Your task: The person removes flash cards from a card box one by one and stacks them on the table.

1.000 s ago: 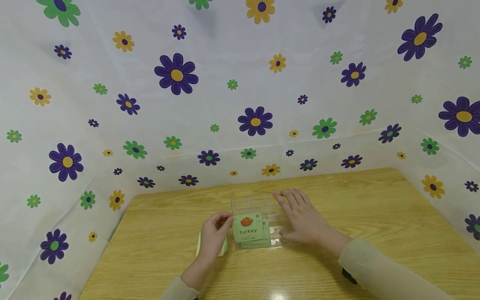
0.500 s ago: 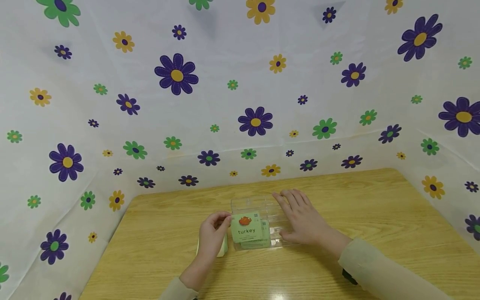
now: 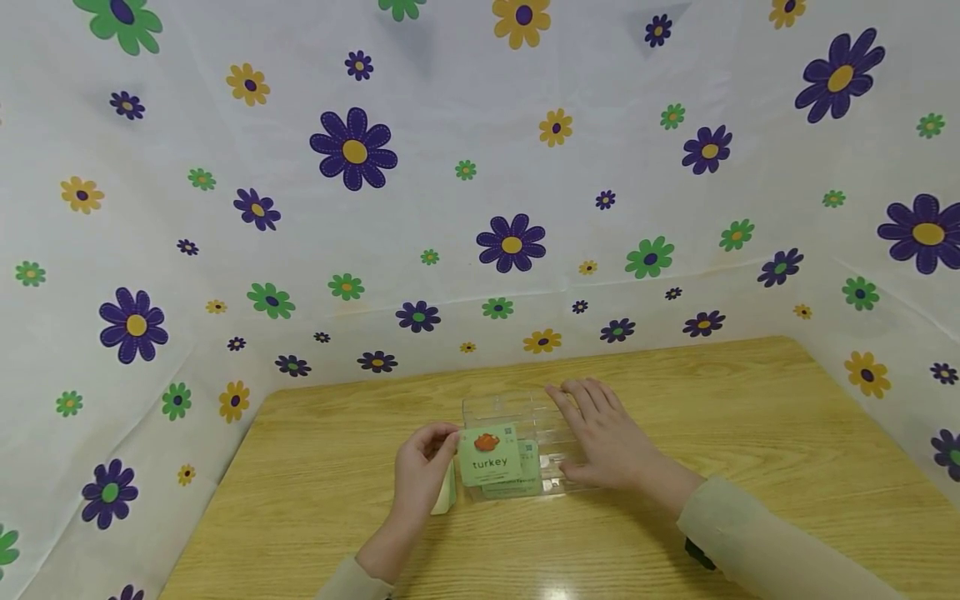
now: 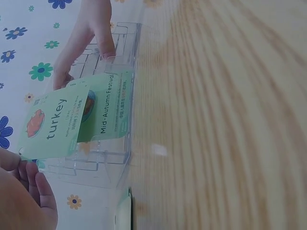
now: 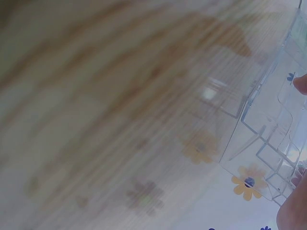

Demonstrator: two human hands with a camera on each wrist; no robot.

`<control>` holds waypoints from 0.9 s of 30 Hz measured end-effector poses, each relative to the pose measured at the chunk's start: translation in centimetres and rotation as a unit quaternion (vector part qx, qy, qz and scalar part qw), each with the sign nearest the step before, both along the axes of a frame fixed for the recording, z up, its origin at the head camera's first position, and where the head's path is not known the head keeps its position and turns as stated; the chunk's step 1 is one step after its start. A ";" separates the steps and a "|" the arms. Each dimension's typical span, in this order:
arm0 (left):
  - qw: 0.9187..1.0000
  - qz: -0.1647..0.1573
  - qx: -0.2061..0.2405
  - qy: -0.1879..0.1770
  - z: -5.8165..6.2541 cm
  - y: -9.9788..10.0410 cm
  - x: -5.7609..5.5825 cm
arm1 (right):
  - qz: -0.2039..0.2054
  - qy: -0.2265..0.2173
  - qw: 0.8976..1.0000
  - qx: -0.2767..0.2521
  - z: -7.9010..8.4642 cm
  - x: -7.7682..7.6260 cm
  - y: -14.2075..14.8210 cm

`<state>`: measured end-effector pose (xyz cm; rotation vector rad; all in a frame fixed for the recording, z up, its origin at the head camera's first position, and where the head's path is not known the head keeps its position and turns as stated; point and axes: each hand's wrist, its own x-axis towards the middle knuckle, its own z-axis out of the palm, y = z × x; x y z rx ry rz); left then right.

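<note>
My left hand (image 3: 418, 468) pinches the left edge of a pale green flashcard marked "turkey" (image 3: 491, 473), with the thumb and fingertips at its corner. Behind that card, partly covered, stands a second green flashcard reading "Mid-Autumn Festival" (image 4: 114, 108). It leans in a clear plastic stepped holder (image 3: 498, 406). Over the holder's right part my right hand (image 3: 606, 437) is spread, thumb toward the near edge and fingers toward the far edge, touching the plastic. In the right wrist view only parts of its fingers (image 5: 295, 208) show beside the holder's clear ridges.
Beside the holder, partly hidden by my left hand, a small stack of pale green cards (image 3: 445, 493) lies on the wooden table (image 3: 630, 542). A white sheet with a flower print (image 3: 420, 217) surrounds the table at the back and sides.
My left hand has shifted slightly left with the turkey flashcard, showing more of the Mid-Autumn Festival card behind it. The right hand and the holder stay in place.
</note>
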<state>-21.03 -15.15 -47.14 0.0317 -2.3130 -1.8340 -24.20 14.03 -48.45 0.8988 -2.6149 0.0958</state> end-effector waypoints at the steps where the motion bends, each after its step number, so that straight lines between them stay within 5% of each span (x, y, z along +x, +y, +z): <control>1: 1.000 0.001 0.001 0.000 0.0 0.0 0.0 | 0.000 0.002 1.000 0.000 0.0 0.0 0.0; 27: 1.000 0.006 0.022 0.000 0.0 -0.8 0.8 | 0.004 0.006 1.000 -0.016 -0.2 -0.1 0.0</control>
